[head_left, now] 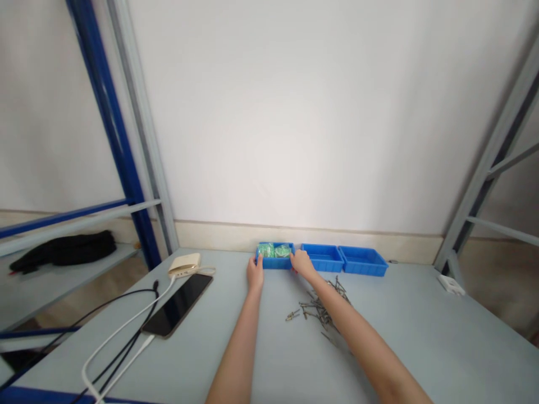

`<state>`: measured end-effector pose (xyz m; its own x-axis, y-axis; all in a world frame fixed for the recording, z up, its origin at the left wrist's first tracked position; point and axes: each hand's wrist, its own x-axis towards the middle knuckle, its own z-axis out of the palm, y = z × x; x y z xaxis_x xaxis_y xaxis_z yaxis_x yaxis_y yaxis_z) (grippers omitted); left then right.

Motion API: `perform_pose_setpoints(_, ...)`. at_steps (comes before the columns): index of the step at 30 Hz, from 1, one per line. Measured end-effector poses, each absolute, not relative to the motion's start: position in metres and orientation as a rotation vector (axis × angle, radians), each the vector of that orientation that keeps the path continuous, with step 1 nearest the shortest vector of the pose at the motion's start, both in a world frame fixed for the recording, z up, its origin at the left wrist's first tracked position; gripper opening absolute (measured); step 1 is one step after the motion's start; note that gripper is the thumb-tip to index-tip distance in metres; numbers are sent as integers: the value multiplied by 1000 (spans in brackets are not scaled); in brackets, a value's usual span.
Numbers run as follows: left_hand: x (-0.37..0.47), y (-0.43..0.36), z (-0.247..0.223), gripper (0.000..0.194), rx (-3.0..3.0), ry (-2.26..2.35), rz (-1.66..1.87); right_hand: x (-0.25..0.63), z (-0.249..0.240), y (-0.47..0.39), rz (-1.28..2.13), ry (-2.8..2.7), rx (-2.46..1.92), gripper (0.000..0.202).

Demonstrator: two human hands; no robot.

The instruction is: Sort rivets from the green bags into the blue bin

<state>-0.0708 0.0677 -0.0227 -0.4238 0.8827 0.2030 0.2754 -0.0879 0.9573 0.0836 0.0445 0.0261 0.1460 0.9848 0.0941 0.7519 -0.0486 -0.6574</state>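
Just below the middle of the frame, both hands were on the left blue bin [275, 264], which sat at the back of the desk [286, 359], close to the wall [320, 140]. The left hand [255, 274] was clamped on its left end, thumb up front, and the right hand [302, 262] had its fingers curled onto the right end, fingertips mostly hidden tbh. Two clear bags of green stuff [265, 250] were inside, too small to make out. Right of that hand, the middle bin [330, 265] and right bin [365, 268] stood side by side. A messy pile of thin metal pieces [320, 308] lay lower down, partly behind the right forearm. Over at the lower left, a dark-screened phone [179, 306] lay near a cream-coloured block [185, 264] and a white cable [86, 367].
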Motion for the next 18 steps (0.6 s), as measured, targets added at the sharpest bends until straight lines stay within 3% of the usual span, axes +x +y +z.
perform_pose_setpoints(5,-76,65,-19,11,1126,1687,1711,78,12,41,804,-1549,-1681,23)
perform_pose_setpoints(11,-57,41,2,17,1197,1527,1902,92,-2,27,1026,-1376,-1448,22)
perform_pose_setpoints(15,-36,7,19,20,1542,1207,2255,111,-8,11,1125,-1268,-1297,22)
perform_pose_setpoints(18,-26,-12,21,25,2082,978,2181,124,-10,-7,1289,-1028,-1007,36)
